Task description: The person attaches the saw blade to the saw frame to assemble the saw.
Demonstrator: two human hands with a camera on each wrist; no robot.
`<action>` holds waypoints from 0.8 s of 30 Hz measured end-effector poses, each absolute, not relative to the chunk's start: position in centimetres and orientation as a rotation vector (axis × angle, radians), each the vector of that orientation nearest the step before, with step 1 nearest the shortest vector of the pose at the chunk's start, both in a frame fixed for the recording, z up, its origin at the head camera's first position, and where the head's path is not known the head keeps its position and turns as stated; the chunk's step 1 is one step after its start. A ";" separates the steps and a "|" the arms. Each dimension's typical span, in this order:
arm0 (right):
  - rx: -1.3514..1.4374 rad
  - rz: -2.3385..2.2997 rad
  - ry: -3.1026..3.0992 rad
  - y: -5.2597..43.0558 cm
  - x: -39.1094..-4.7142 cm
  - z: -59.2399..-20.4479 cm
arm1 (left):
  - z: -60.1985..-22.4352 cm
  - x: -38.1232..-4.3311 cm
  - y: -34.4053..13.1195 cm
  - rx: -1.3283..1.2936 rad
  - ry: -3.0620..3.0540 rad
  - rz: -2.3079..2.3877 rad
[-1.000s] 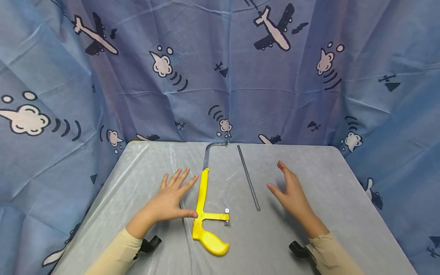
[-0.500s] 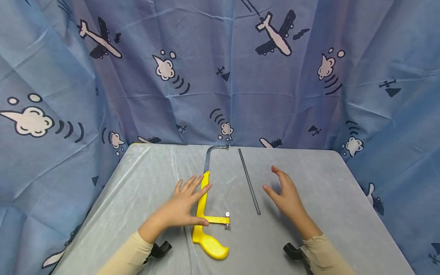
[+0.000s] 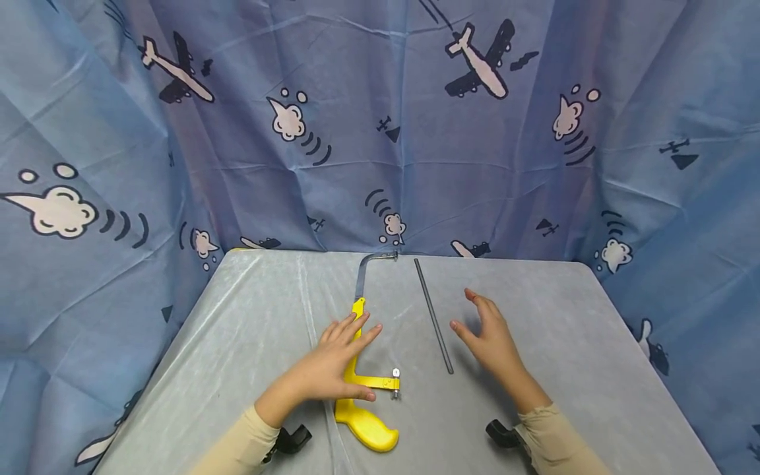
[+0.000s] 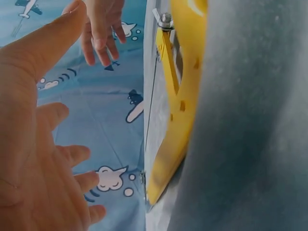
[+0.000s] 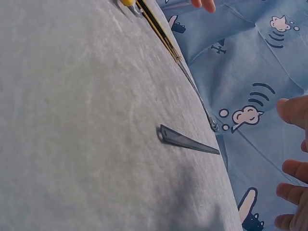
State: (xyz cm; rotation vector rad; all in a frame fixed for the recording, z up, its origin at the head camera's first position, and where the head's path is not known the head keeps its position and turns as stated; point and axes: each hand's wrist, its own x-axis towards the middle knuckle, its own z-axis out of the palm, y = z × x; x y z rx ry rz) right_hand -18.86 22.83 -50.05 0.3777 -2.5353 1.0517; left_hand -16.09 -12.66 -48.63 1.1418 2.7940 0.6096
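A yellow hacksaw frame lies on the grey-covered table, its handle toward me and its bent metal end at the far edge. My left hand hovers over the frame's middle, fingers spread and holding nothing; in the left wrist view the yellow frame shows beside and below that hand. To the right of the frame lies a loose, thin grey hacksaw blade, with a hole at its near end in the right wrist view. My right hand is held to the right of the blade, fingers extended and nothing in them.
A grey cloth covers the table, with creases along its left side. Blue curtain printed with planes and clouds hangs behind and on both sides. Black camera mounts sit at both wrists.
My left hand has moved right, from the frame's left side to over its middle. My right hand has shifted slightly left toward the blade. Frame and blade lie as before; the head view tilted slightly.
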 end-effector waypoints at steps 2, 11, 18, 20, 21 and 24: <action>0.379 1.045 -2.544 22.8 -18.8 -50.2 | -49.0 -16.0 -12.5 1.146 2.783 0.624; 0.354 1.057 -2.549 22.5 -18.9 -50.6 | -49.8 -15.9 -11.9 1.185 2.733 0.637; 0.340 1.081 -2.547 22.1 -19.1 -50.1 | -50.0 -16.2 -11.4 1.172 2.696 0.604; 0.348 1.072 -2.549 22.1 -19.2 -50.0 | -50.0 -16.2 -11.2 1.177 2.700 0.600; 0.353 1.071 -2.549 22.1 -19.1 -50.0 | -50.0 -16.1 -11.1 1.177 2.697 0.597; 0.359 1.062 -2.546 22.2 -19.0 -50.0 | -50.0 -16.1 -10.8 1.178 2.685 0.593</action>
